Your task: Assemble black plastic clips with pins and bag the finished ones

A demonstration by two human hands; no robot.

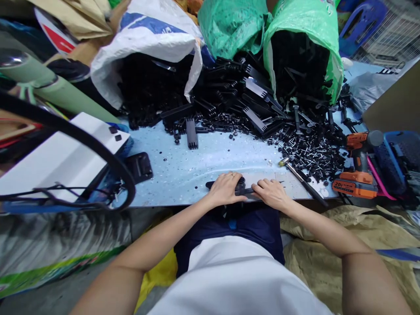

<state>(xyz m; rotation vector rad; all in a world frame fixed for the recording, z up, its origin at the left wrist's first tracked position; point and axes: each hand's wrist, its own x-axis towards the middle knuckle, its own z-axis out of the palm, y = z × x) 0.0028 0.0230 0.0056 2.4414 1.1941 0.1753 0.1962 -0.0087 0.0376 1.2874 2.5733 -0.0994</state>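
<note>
At the front edge of the light blue table [197, 164], both hands are on a long black plastic part [244, 191] that lies flat. My left hand [226, 189] is laid over its left side, with the fingers curled round it. The part's tip pokes out to the left of that hand, and a round black piece shows by the fingers. My right hand [271, 192] pinches the right end, fingers bent and close together. What lies under the fingertips is hidden. Right of this hand a hammer [303, 179] rests at a slant.
Black plastic parts spill from a white sack [154, 37] and a green bag [305, 19] at the back. A pile of small screws [311, 151] lies right, beside an orange cordless drill [357, 170]. A black cable [82, 140] arches over the left side.
</note>
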